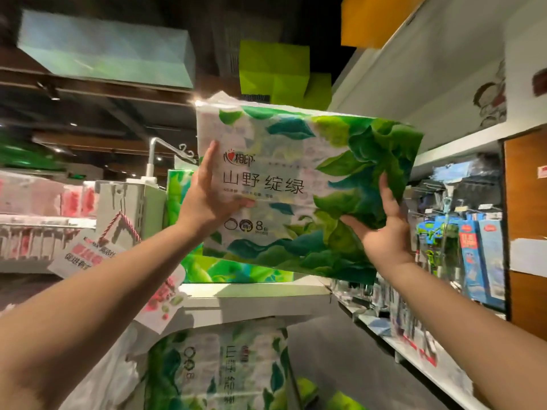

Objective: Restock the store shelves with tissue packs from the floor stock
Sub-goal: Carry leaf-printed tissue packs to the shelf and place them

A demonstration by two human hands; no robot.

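Head view: left hand point(207, 190) and right hand point(384, 229) gripped tissue pack point(296, 184), fingers spread; label read "山野绽绿", "8".

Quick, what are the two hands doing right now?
Left hand: holding the left side of the green tissue pack, thumb across its front.
Right hand: holding the same pack at its lower right, fingers curled against it.

white shelf point(254, 294), green tissue pack point(236, 270) on it
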